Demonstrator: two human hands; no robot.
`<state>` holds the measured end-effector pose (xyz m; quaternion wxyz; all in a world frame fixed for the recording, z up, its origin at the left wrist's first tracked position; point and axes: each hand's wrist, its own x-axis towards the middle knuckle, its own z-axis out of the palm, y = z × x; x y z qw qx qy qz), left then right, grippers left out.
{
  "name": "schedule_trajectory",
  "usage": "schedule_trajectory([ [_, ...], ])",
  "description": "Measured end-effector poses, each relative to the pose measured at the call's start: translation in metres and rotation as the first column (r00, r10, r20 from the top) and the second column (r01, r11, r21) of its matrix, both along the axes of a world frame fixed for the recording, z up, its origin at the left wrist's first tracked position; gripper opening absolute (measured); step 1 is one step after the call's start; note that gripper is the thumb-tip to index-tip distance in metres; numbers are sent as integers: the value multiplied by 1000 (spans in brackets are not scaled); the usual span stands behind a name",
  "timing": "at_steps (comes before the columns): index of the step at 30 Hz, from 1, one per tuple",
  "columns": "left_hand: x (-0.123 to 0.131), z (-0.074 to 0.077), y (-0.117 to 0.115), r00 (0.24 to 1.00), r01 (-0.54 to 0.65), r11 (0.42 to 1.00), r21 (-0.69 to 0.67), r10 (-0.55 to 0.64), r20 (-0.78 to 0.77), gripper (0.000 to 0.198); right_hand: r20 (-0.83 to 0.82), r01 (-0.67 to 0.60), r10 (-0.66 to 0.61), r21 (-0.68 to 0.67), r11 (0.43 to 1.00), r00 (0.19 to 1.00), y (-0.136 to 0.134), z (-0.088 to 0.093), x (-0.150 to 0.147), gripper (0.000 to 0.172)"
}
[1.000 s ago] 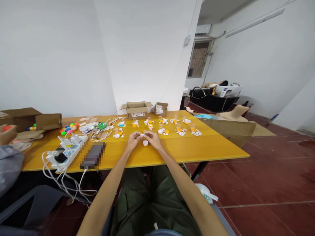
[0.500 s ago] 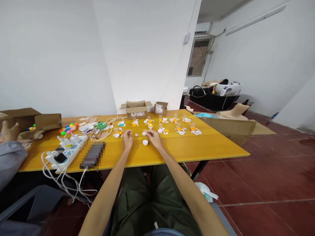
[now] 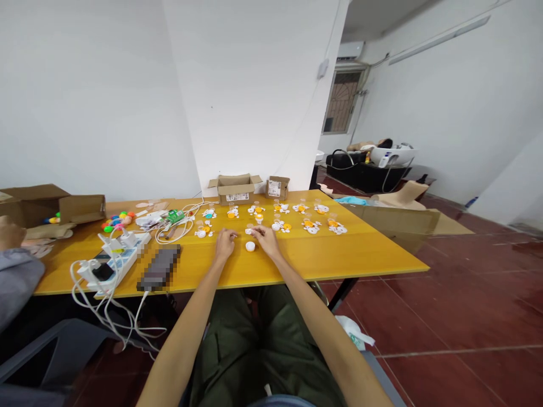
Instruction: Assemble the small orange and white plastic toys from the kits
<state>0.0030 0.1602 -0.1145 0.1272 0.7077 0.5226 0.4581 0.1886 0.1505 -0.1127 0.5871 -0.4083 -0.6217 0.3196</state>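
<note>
My left hand [image 3: 224, 244] rests low over the table, its fingers closed together around a small part too tiny and covered to make out. Close by, my right hand [image 3: 266, 240] pinches a small white plastic piece [image 3: 248, 231] at its fingertips. Just below and between the hands stands a round white plastic cup-like part [image 3: 250, 246]. Behind my right hand is a white part with an orange ring [image 3: 259, 217]. Several small groups of white and orange discs [image 3: 278, 225] with clear caps lie beyond the hands.
On the yellow table [image 3: 339, 254], a phone [image 3: 160, 267] and a white power strip [image 3: 127, 254] with tangled cables lie at left. An open cardboard box [image 3: 235, 189] and a smaller box [image 3: 277, 187] stand at the back. Another person's sleeve [image 3: 19, 277] is at far left.
My left hand has moved slightly right and down onto the small part lying on the table, and its fingers have closed there. My right hand has stayed almost still.
</note>
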Motion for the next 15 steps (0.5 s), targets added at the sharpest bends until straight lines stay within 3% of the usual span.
schedule_trajectory([
  [7, 5, 7, -4, 988, 91, 996, 14, -92, 128, 23, -37, -8, 7, -14, 1000, 999, -3, 4, -1, 11],
  [15, 14, 18, -14, 968, 190, 979, 67, -199, 154, 17, -62, -18, 16, -20, 1000, 998, -7, 7, -3, 20],
])
